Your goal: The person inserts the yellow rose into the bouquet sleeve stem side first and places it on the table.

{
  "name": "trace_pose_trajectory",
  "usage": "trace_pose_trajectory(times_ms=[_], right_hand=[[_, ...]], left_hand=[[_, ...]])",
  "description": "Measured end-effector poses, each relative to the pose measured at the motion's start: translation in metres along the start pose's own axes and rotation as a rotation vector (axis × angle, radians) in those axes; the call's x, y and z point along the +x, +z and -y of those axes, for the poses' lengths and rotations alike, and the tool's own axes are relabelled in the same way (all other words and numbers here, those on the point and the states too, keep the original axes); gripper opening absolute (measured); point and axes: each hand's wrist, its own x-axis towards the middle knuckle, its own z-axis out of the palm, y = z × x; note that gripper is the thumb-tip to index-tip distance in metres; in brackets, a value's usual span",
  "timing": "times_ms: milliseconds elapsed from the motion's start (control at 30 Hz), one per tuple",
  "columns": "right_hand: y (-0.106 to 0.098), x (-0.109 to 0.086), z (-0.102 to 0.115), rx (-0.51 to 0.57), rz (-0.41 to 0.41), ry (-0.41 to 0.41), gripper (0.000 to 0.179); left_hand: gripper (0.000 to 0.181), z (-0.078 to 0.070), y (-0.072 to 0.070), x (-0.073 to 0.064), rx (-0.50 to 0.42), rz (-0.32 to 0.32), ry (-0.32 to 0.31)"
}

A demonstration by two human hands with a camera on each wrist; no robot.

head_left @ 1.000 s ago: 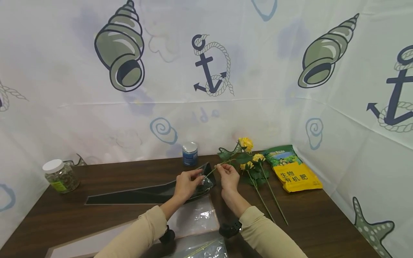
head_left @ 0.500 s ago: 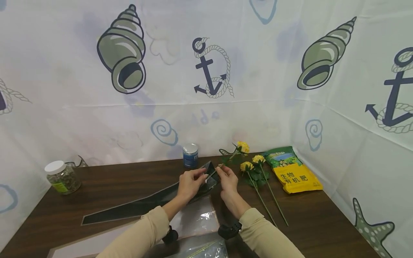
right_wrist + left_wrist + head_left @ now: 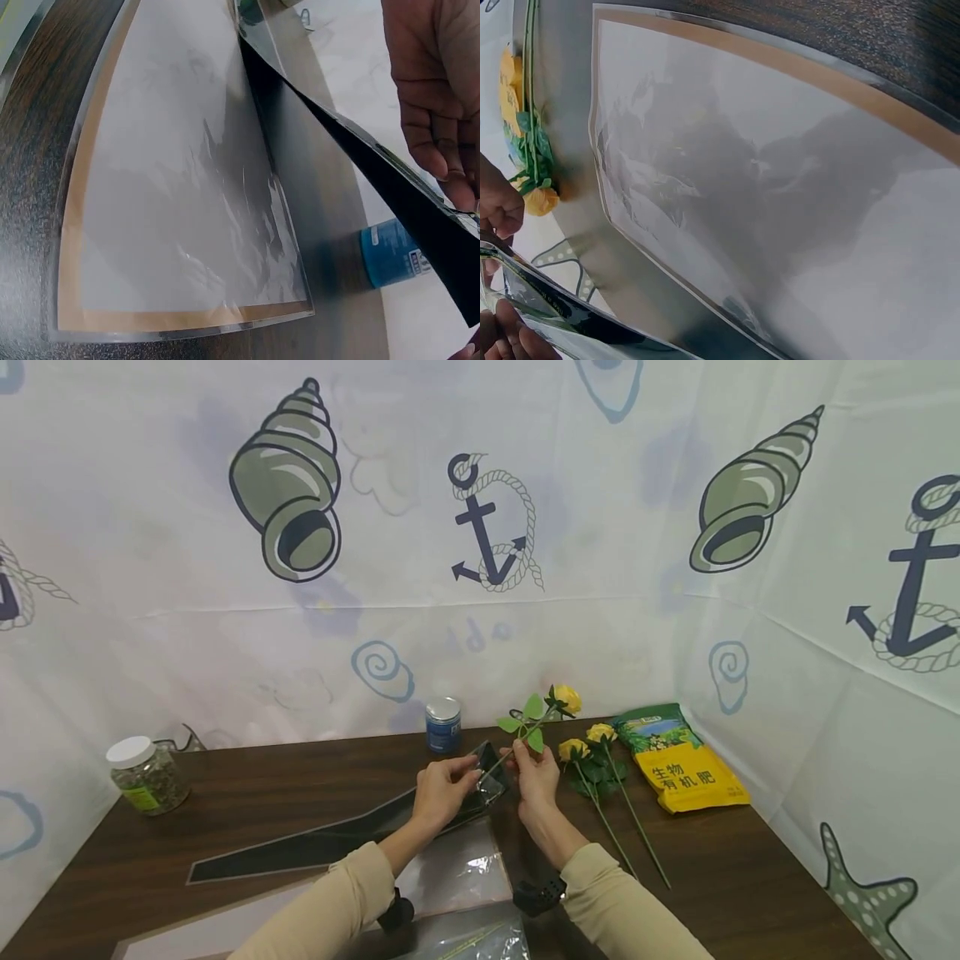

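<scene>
A yellow rose [image 3: 567, 697] with green leaves [image 3: 533, 707] slants up above the dark table. Its stem runs down to the mouth of a black flower sleeve [image 3: 360, 825] with a clear film side. My right hand [image 3: 536, 777] pinches the stem just below the leaves. With thumb and fingers, my left hand [image 3: 442, 789] holds the sleeve near its mouth, right where the stem meets it. In the left wrist view, my left-hand fingers [image 3: 514, 334] press against the glossy film. The right wrist view shows the sleeve's dark side [image 3: 375, 176] angled beneath my left hand [image 3: 439, 97].
Two more yellow roses [image 3: 587, 749] lie to the right, beside a yellow-green bag [image 3: 686, 760]. A blue can [image 3: 443, 725] stands behind my hands. Far left is a jar [image 3: 147, 775] with a white lid. Flat pale wrapping sheets [image 3: 457, 868] in clear film lie below my forearms.
The rose has turned so its light leaves face me, and my right hand has shifted its hold on the stem. The sleeve's tail has swung toward me, then stayed.
</scene>
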Motion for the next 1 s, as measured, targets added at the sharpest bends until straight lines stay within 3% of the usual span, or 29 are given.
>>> trace_pose_trajectory(times_ms=[400, 867, 1000], right_hand=[[-0.002, -0.002, -0.004, -0.043, -0.052, -0.076, 0.018], [-0.002, -0.007, -0.012, -0.199, 0.09, -0.125, 0.025], [-0.005, -0.006, -0.012, -0.155, 0.098, -0.146, 0.035]], left_hand=[[0.024, -0.001, 0.002, -0.001, -0.011, 0.005, 0.006], [0.025, -0.004, 0.0, 0.006, 0.007, -0.009, 0.032], [0.025, -0.002, 0.002, 0.004, 0.02, 0.006, 0.022]])
